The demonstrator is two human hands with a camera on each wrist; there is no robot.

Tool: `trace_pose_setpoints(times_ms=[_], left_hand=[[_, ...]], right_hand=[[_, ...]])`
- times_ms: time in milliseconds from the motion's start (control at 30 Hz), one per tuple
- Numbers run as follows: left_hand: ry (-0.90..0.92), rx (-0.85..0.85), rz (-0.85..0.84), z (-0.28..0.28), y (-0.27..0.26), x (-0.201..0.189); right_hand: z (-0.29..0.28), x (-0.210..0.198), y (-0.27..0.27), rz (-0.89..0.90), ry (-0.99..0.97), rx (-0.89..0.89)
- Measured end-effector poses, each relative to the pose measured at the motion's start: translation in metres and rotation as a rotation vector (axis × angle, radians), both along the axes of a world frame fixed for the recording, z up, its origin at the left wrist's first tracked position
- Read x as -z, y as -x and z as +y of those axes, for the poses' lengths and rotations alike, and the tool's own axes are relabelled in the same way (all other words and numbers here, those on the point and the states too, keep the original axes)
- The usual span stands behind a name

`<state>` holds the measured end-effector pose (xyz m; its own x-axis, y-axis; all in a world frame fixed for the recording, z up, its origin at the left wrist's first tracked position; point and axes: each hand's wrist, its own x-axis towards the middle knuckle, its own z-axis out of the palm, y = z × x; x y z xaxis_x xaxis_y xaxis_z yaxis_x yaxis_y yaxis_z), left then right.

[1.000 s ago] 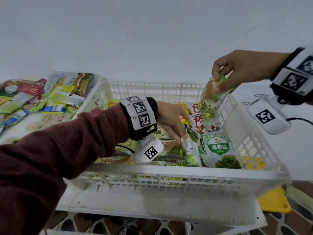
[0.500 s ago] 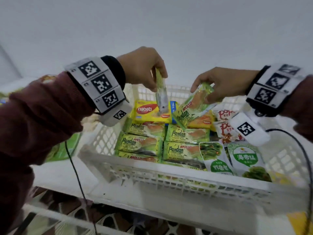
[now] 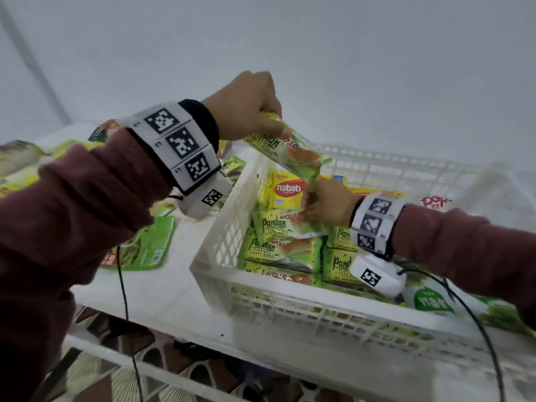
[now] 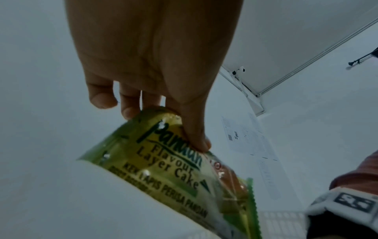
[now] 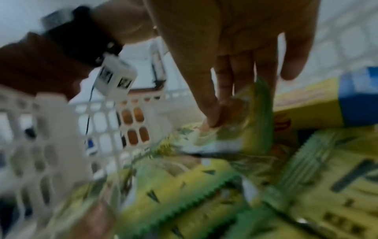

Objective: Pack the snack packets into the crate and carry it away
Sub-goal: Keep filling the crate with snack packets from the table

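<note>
Over the white crate's left rim, the left hand pinches a Pandan cake packet held aloft. The right hand, down inside the crate, pinches another Pandan packet lying atop the stacked ones. Loose packets remain on the desk's left side.

White tabletop on a white metal frame; patterned brown floor tiles beneath. Plain white wall behind. Printed paper sheet lies flat.
</note>
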<state>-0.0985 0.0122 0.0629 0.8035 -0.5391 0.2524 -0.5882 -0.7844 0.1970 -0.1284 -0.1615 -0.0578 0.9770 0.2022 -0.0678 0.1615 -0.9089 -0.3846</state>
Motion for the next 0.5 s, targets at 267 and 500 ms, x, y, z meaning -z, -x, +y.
trace_pose_setpoints(times_ms=[267, 500], left_hand=[[0.075, 0.089, 0.161, 0.0, -0.007, 0.01], [0.1, 0.097, 0.248, -0.002, -0.013, 0.012]], right_hand=[[0.007, 0.007, 0.002, 0.076, 0.082, -0.104], [0.004, -0.015, 0.002, 0.129, -0.037, -0.358]])
